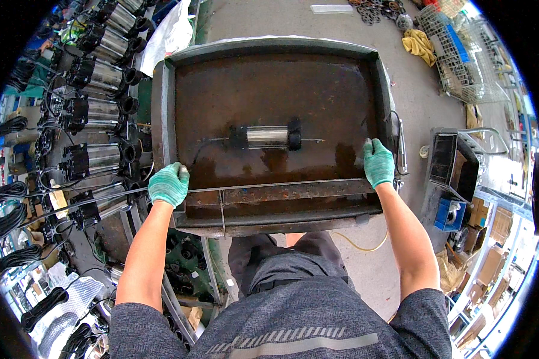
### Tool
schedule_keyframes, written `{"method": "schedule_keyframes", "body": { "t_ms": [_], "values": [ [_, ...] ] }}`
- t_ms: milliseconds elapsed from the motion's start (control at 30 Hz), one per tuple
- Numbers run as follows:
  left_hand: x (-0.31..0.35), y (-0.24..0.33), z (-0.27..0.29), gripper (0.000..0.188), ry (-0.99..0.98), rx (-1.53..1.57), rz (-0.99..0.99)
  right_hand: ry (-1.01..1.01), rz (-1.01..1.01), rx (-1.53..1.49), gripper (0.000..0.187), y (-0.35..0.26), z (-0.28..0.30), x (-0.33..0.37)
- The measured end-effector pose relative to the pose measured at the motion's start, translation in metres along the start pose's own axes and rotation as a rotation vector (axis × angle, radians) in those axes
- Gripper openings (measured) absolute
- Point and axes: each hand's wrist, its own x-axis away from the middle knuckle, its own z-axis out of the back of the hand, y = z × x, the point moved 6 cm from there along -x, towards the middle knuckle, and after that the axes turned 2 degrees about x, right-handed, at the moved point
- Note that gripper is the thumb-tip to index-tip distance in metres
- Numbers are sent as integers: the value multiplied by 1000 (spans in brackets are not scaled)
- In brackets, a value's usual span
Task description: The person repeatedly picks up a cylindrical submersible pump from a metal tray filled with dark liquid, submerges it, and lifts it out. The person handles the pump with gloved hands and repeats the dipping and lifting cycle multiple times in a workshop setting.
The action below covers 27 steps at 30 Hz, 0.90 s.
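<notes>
A wide, dark metal tray (269, 46) with raised walls lies in front of me, its floor stained brown and wet-looking. My left hand (169, 184), in a green knit glove, is curled over the tray's left wall, thumb toward the inside. On the right wall, my right hand (378, 164), in a matching glove, closes over the rim with fingers pointing away from me. A thin metal strip (281, 184) crosses the tray between the hands. Beyond it, touched by neither hand, lies a steel cylinder (266, 137) with black end caps, a cable at its left and a thin shaft at its right.
At left stand several similar steel cylinders (105, 113) with black ends and coiled cables (6, 224). A metal frame box (452, 161) and blue bin (449, 214) stand at right. Farther off are a wire basket (461, 60) and yellow cloth (419, 46). A yellow hose (365, 248) lies below.
</notes>
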Motion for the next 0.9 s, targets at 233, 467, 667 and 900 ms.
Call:
{"method": "schedule_keyframes", "body": {
  "t_ms": [233, 467, 667, 900],
  "values": [
    [1, 0, 0, 37, -2, 7, 2, 31, 11, -11, 38, -1, 1, 1],
    [1, -1, -1, 37, -22, 4, 16, 17, 13, -19, 38, 0, 0, 0],
    [0, -1, -1, 37, 1, 9, 2, 23, 17, -36, 38, 2, -1, 0],
    [1, -1, 0, 38, 0, 13, 1, 14, 3, -9, 38, -2, 1, 1]
  ]
}}
